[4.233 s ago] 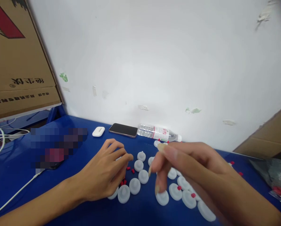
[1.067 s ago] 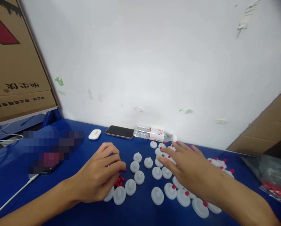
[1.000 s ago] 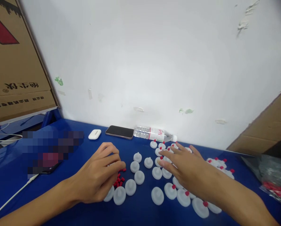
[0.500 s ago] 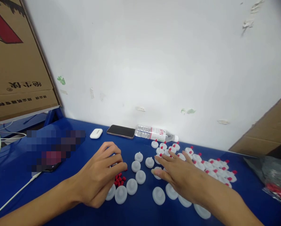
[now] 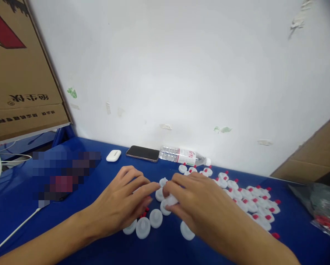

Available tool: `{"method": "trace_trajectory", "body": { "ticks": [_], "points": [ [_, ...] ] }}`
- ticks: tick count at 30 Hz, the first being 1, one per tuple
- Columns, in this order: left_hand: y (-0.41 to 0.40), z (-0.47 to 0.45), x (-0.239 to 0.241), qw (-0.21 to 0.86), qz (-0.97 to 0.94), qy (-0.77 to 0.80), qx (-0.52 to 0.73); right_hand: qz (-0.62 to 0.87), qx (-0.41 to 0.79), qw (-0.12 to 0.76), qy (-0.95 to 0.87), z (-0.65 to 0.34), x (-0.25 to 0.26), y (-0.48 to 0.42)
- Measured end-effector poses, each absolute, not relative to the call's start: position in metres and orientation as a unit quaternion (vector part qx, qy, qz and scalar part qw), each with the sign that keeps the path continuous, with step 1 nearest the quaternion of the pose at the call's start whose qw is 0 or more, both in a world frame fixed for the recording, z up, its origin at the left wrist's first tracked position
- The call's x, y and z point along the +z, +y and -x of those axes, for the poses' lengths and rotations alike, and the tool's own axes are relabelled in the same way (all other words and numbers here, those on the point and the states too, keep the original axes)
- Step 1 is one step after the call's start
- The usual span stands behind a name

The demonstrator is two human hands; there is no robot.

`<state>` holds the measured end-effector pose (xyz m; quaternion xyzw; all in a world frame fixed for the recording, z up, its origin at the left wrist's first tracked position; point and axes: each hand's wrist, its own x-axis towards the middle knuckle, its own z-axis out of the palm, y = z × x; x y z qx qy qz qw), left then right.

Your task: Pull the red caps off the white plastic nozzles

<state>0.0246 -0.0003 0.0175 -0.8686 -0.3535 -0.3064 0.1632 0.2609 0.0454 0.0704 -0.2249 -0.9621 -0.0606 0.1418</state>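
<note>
On the blue table (image 5: 21, 217) lie several white dome-shaped plastic caps (image 5: 156, 218) and small loose red plugs (image 5: 143, 214). My right hand (image 5: 198, 204) is closed in a pinch on one white cap (image 5: 171, 200) at the table's middle. My left hand (image 5: 123, 206) has its fingers curled and pinched together, its fingertips meeting the right hand's over the same spot; what it holds is too small to see. To the right sit several white caps fitted with red plugs (image 5: 248, 198).
A water bottle (image 5: 183, 156) lies on its side by the white wall, with a phone (image 5: 143, 153) and a white earbud case (image 5: 113, 155) to its left. A cardboard box (image 5: 18, 73) stands at the left, a white cable (image 5: 16, 230) below it, a plastic bag (image 5: 325, 209) at the right.
My right hand left the capped pieces on the right, swept left and picked up a plain white cap. My left hand's fingers have stretched toward it; fingertips now meet.
</note>
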Motion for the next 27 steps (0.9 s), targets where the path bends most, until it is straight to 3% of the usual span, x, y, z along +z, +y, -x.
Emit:
{"method": "trace_trajectory", "body": {
  "ticks": [7,18,27],
  "points": [
    [-0.002,-0.029,0.017,0.196,0.859,-0.335,-0.335,0.146,-0.022,0.163,-0.976,-0.261,0.083,0.031],
    [-0.006,-0.029,0.019,0.282,0.85,-0.297,-0.331,0.122,-0.02,0.111,-0.986,-0.258,0.083,0.029],
    [-0.006,-0.025,0.02,0.269,0.867,-0.265,-0.325,0.098,-0.017,0.13,-0.987,-0.252,0.075,0.028]
  ]
}}
